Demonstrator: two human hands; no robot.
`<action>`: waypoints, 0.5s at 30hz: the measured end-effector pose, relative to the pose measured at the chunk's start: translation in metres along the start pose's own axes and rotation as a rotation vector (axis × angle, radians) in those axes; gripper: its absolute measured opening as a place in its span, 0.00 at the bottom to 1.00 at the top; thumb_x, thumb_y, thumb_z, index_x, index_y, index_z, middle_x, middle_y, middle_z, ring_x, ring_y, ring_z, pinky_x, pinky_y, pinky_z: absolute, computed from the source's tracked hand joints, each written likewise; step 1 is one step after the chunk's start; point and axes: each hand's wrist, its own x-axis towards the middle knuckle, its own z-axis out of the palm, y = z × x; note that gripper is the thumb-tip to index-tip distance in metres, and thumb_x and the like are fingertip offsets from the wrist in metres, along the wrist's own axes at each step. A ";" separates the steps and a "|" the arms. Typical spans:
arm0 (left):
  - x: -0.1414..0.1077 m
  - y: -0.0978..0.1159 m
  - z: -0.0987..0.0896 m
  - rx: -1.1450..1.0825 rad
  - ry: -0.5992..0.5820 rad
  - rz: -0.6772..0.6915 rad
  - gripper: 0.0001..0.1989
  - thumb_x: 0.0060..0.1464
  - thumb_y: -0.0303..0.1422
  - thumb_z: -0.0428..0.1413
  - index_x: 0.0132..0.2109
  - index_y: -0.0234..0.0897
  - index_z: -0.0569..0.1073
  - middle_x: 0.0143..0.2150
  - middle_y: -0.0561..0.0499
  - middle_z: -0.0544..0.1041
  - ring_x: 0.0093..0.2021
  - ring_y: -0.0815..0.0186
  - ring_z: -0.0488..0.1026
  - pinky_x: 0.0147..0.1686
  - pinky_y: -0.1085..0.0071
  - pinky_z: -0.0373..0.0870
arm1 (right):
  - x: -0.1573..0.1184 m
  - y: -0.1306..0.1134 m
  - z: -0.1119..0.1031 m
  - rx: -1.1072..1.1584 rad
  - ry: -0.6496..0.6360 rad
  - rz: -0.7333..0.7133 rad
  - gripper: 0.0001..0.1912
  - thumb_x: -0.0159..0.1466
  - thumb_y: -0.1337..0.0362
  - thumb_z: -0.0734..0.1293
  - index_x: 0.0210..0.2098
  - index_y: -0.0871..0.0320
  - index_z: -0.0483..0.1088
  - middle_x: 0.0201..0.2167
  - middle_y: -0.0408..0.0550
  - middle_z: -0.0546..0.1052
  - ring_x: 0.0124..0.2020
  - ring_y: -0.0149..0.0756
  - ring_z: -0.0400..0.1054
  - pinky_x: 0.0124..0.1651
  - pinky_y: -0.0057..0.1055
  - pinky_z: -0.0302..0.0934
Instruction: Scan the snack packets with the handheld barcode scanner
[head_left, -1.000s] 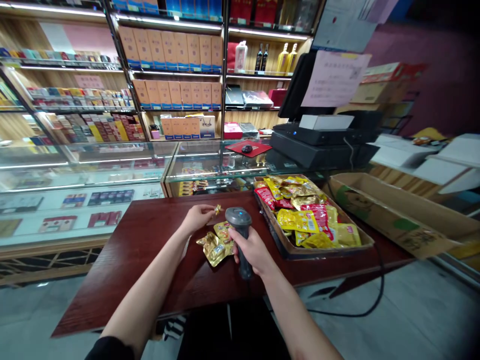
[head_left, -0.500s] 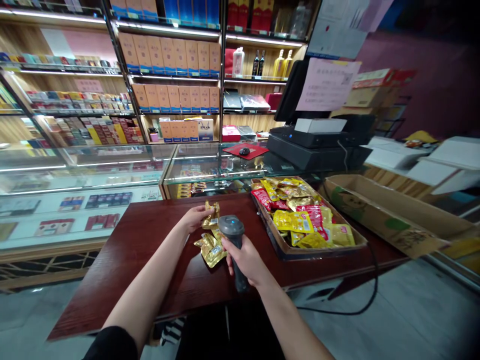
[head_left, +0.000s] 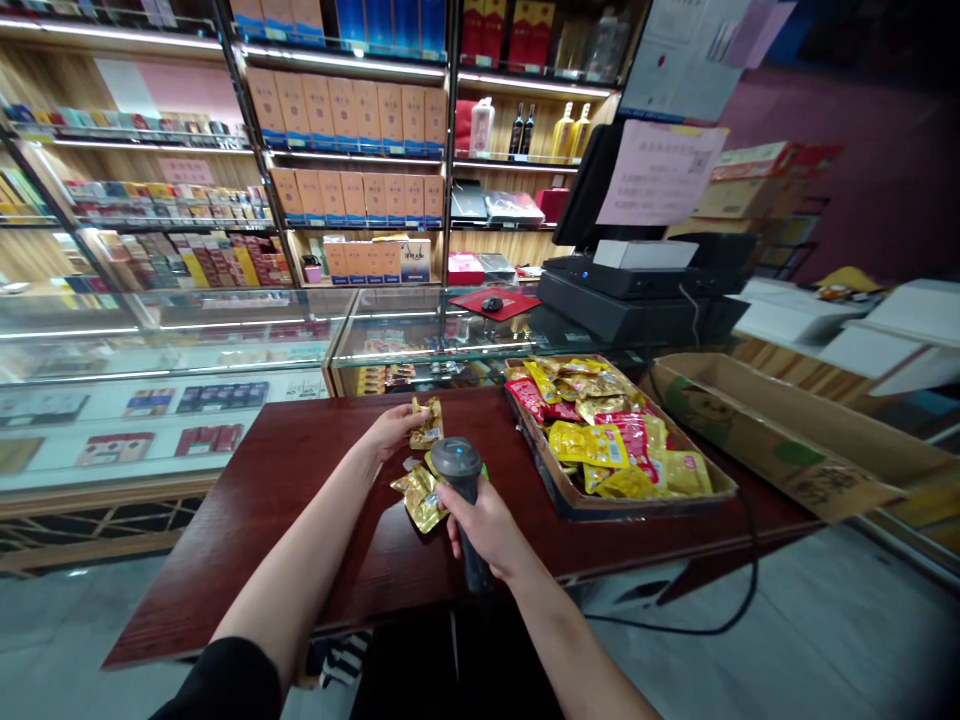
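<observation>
The right hand (head_left: 484, 528) grips a dark grey plastic barcode scanner (head_left: 457, 460); beside it, shiny gold foil pouches (head_left: 422, 503) lie on the reddish-brown wooden desk (head_left: 300, 500). Farther, the left hand (head_left: 388, 433) pinches another gold pouch (head_left: 428, 425). Work seems partway: many yellow and red pouches (head_left: 589, 444) fill the cardboard tray (head_left: 637, 507).

I see the grey scanner (head_left: 457, 463) held nearly upright, 1 blue light lit. A glossy gold packet (head_left: 428, 427), held too, sits beyond it; a crumpled gold packet (head_left: 420, 500) lies to its left.
</observation>
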 end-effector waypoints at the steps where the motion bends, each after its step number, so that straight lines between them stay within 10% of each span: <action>1: -0.001 0.001 0.001 -0.006 0.000 0.003 0.21 0.38 0.34 0.69 0.39 0.31 0.74 0.35 0.44 0.78 0.31 0.65 0.76 0.31 0.71 0.72 | 0.000 0.000 0.000 -0.006 0.000 0.002 0.16 0.58 0.52 0.66 0.36 0.56 0.61 0.17 0.36 0.67 0.10 0.25 0.58 0.11 0.23 0.56; 15: -0.007 0.010 0.009 -0.013 0.002 0.014 0.17 0.39 0.32 0.68 0.36 0.31 0.72 0.31 0.47 0.77 0.28 0.67 0.74 0.29 0.73 0.70 | -0.003 -0.005 0.000 -0.051 0.002 -0.012 0.13 0.59 0.54 0.65 0.35 0.56 0.60 0.13 0.34 0.66 0.09 0.26 0.57 0.12 0.23 0.55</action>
